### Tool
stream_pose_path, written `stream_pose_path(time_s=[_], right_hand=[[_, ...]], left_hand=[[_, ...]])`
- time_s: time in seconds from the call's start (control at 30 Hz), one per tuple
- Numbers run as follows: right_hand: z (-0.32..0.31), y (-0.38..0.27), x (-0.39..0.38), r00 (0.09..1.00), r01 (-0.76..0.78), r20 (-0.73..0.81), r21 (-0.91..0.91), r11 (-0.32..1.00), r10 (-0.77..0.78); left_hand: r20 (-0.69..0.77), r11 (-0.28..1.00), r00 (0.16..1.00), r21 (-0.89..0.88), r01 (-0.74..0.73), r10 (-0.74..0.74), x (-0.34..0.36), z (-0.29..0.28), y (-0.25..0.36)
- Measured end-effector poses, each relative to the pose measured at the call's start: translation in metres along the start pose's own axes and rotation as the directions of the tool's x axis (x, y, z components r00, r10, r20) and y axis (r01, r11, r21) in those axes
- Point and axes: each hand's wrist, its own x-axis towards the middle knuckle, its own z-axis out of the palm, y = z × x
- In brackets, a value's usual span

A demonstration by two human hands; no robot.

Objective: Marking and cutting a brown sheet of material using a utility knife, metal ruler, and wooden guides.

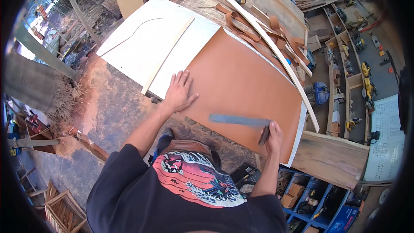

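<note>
One flat left hand (179,94), fingers spread, lay on the brown sheet (248,75) mid-frame, apparently to steady it; lower right, the right hand (275,138) was clamped on a long-bladed tool (237,120) for control.

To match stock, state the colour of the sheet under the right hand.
The sheet is orange-brown; head view shows it.

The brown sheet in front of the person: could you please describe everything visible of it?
The brown sheet is broad, smooth and plain orange-brown, looking like leather or vinyl. It lies flat over a white panel, which shows beyond its left edge and as a thin strip along its right edge. The left hand rests at its near left corner; the right hand holds a bluish-grey tool over it, contact unclear.
</note>
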Motion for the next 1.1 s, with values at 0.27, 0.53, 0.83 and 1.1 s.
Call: stream_pose_path(time_s=[0.27, 0.53, 0.83, 1.1], right_hand=[[0.099, -0.046, 0.205, 0.968, 0.201, 0.250, -0.673, 0.712, -0.037], [0.216, -0.035, 0.385, 0.866, 0.456, 0.499, -0.765, 0.455, -0.028], [0.285, -0.001, 0.432, 0.718, 0.617, 0.348, -0.719, 0.319, -0.604], [0.304, -0.001, 0.423, 0.650, 0.638, 0.359, -0.736, 0.225, -0.670]], left_hand=[[-0.072, 0.998, 0.997, -0.064, -0.001, -0.004, -0.001, 0.007, -0.015], [-0.090, 0.990, 0.993, -0.130, 0.061, -0.073, 0.004, -0.001, -0.007], [0.013, 0.985, 0.988, -0.076, 0.156, -0.155, 0.013, -0.018, 0.008], [-0.048, 0.957, 0.956, -0.034, 0.288, -0.289, 0.033, -0.001, 0.028]])
